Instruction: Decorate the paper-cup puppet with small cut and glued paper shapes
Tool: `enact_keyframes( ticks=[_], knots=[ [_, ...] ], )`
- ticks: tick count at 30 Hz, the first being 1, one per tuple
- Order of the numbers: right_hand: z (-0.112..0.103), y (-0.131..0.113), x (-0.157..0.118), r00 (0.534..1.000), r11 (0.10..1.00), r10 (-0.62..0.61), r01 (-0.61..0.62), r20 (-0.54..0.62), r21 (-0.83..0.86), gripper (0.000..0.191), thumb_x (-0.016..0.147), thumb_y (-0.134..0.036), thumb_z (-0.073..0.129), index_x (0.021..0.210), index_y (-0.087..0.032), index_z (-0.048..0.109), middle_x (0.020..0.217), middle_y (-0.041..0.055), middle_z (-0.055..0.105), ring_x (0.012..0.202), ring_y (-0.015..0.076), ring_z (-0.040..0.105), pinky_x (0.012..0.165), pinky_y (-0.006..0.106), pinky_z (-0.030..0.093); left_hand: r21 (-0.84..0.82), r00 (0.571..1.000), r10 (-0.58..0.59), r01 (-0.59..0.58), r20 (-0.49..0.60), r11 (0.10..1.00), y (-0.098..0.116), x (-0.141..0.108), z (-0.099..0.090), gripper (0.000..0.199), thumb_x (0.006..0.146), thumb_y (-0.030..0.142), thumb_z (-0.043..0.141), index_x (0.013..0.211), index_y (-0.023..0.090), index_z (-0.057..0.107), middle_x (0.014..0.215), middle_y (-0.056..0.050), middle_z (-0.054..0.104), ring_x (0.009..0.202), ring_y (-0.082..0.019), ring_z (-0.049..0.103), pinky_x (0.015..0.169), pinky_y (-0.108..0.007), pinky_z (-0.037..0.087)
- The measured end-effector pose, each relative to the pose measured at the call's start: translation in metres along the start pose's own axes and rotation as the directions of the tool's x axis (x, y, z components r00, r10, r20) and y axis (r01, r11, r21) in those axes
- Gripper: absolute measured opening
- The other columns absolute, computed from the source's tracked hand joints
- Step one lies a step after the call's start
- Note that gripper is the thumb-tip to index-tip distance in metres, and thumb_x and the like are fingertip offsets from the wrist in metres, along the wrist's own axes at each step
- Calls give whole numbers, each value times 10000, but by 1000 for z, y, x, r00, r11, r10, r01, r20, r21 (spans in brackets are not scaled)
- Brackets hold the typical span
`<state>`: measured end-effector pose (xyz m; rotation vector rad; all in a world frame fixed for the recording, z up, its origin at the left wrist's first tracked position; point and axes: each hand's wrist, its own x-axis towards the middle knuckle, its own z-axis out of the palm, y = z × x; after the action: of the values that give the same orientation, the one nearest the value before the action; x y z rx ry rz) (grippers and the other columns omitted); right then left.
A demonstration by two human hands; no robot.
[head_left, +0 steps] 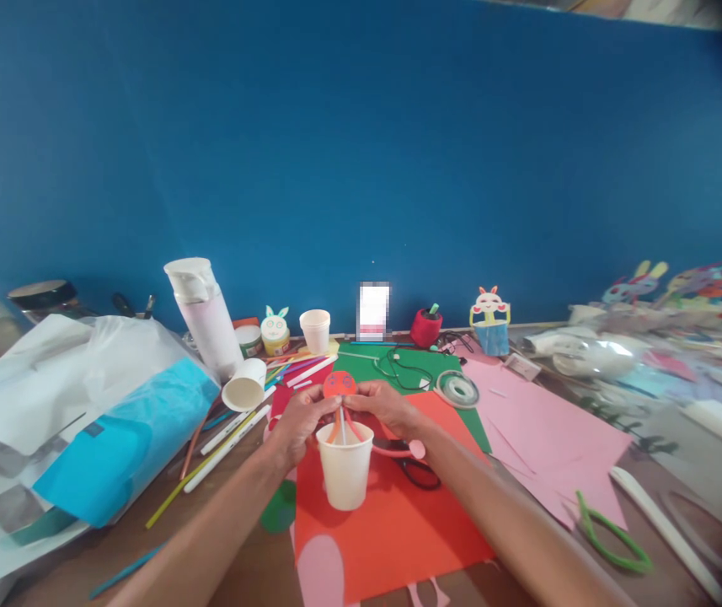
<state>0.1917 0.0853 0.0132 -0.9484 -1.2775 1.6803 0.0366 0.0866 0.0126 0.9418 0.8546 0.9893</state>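
While the white paper cup [346, 472] stands upright on the orange-red paper sheet [398, 527], the round red paper face [339, 384] sits above its rim, between the two hands. The left hand [302, 415] pinches the face's lower left edge between thumb and fingers; the right hand [389, 405] pinches the opposite edge the same way. Orange strips and a pale stick [342, 426] run down from the face into the cup, over the brown bench [209, 524].

Craft workspace; cluttered table [240, 552]; coloured paper [392, 531], pipe cleaners [613, 539], paper cups [315, 331].
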Motion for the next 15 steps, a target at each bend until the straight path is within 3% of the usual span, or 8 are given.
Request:
enact_keyframes(
  ticks=[10,15],
  knots=[
    [-6,8,3,999,998,-18,15,46,64,265,633,-324,674,766,-98,632,670,32,617,633,119,559,670,275,415,6,996,-78,77,33,997,-2,2,-5,205,585,267,678,704,131,580,515,17,521,474,-87,495,479,-210,392],
    [-6,10,5,1000,999,1,-2,0,46,229,645,-300,663,740,-93,633,669,38,618,560,92,519,595,243,396,36,997,-81,81,17,996,-3,3,-5,185,603,256,657,709,134,567,522,19,519,489,-91,499,493,-214,397]
  ],
)
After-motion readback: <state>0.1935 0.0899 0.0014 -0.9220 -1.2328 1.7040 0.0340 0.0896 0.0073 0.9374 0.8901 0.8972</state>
